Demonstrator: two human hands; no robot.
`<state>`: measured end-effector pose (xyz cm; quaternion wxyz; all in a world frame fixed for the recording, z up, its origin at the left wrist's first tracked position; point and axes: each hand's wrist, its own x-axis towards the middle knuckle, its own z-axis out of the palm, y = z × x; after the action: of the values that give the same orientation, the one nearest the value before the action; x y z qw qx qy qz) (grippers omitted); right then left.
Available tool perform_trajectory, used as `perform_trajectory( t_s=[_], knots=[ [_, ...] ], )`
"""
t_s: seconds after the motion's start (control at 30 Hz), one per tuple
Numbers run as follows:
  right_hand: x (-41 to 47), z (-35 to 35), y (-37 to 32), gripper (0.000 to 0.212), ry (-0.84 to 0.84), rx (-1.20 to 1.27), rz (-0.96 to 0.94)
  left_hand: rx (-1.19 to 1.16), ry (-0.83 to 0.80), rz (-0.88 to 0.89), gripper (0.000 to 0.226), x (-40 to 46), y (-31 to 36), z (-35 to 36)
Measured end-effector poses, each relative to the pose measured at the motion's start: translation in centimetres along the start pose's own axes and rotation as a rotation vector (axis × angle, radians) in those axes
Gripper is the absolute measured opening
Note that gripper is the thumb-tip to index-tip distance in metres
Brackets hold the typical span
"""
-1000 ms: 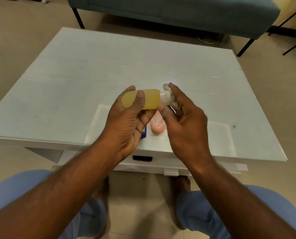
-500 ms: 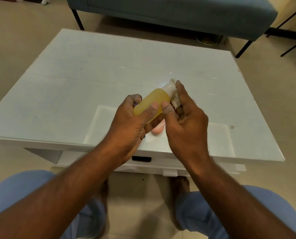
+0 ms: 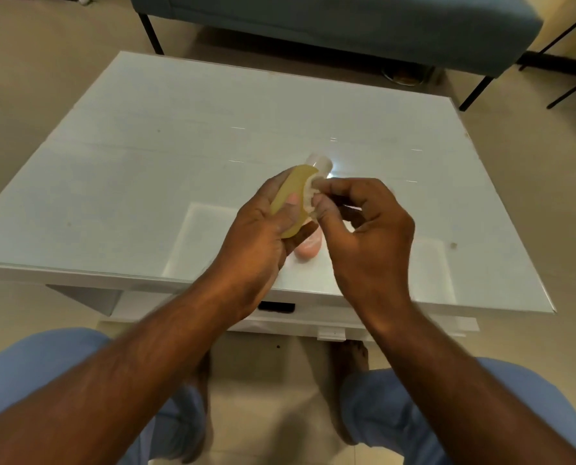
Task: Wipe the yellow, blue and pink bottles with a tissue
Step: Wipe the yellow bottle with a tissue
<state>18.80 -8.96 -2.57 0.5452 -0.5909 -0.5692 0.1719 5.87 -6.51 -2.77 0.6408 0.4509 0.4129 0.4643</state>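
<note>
My left hand (image 3: 259, 243) grips the yellow bottle (image 3: 291, 193) above the table, tilted with its white cap (image 3: 320, 162) pointing away from me. My right hand (image 3: 363, 236) pinches a small white tissue (image 3: 310, 196) against the bottle's right side. The pink bottle (image 3: 308, 248) lies on the white table (image 3: 145, 156) just below my hands, mostly covered by them. The blue bottle is hidden behind my left hand.
A teal bench (image 3: 330, 25) on black legs stands beyond the table's far edge. The table has a drawer with a dark handle (image 3: 276, 307) facing me. My knees in blue trousers (image 3: 45, 364) sit below the near edge.
The yellow bottle has turned from lying sideways to pointing cap-away, more upright. My right hand with the tissue has slid from the cap end down onto the bottle's side.
</note>
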Motion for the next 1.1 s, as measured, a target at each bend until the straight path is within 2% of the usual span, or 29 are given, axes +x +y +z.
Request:
perform_trajectory(
  t_s=[0.13, 0.17, 0.27, 0.33, 0.4, 0.47, 0.57, 0.67, 0.77, 0.87, 0.97, 1.03, 1.1],
  knots=[
    [-1.3, 0.6, -0.5, 0.015, -0.15, 0.009, 0.041, -0.211, 0.012, -0.13, 0.038, -0.6, 0.4, 0.0],
    [-1.0, 0.4, -0.4, 0.015, -0.146, 0.014, 0.058, -0.264, 0.013, -0.161, 0.036, -0.7, 0.4, 0.0],
    [1.1, -0.5, 0.0, 0.01, 0.003, 0.069, 0.137, -0.38, 0.006, -0.222, 0.035, -0.6, 0.5, 0.2],
    [1.2, -0.6, 0.0, 0.009, -0.014, 0.093, 0.167, -0.424, 0.033, -0.232, 0.037, -0.4, 0.4, 0.2],
    [-0.2, -0.4, -0.3, 0.008, -0.171, 0.087, 0.163, -0.37, 0.044, -0.229, 0.035, -0.4, 0.6, 0.0],
    [-0.9, -0.2, -0.6, 0.005, -0.278, 0.069, 0.134, -0.175, 0.063, -0.19, 0.031, -0.3, 1.0, -0.2],
    [0.3, -0.3, -0.2, 0.002, -0.141, 0.119, 0.166, 0.066, 0.103, -0.117, 0.023, 0.1, 1.6, 0.3],
    [0.9, -0.4, -0.2, 0.005, -0.031, 0.138, 0.195, 0.101, 0.202, -0.218, 0.017, 0.4, 1.4, 0.6],
    [0.1, -0.2, -0.1, 0.009, -0.057, 0.064, 0.109, 0.036, 0.175, -0.273, 0.028, 0.3, 1.1, 0.2],
    [-0.5, 0.4, -0.2, 0.017, -0.147, -0.014, -0.084, -0.196, 0.154, -0.297, 0.05, 0.2, 1.5, -0.5],
    [-1.6, 0.9, -0.4, 0.027, -0.278, -0.113, -0.264, -0.278, 0.192, -0.331, 0.052, 0.1, 1.9, -0.8],
    [-1.0, 0.7, -0.2, 0.023, -0.231, -0.087, -0.256, -0.256, 0.167, -0.333, 0.047, -0.1, 1.7, -0.6],
    [0.1, 0.2, 0.0, 0.019, -0.107, -0.017, -0.15, -0.248, 0.117, -0.324, 0.044, -0.3, 1.6, -0.2]
  ],
)
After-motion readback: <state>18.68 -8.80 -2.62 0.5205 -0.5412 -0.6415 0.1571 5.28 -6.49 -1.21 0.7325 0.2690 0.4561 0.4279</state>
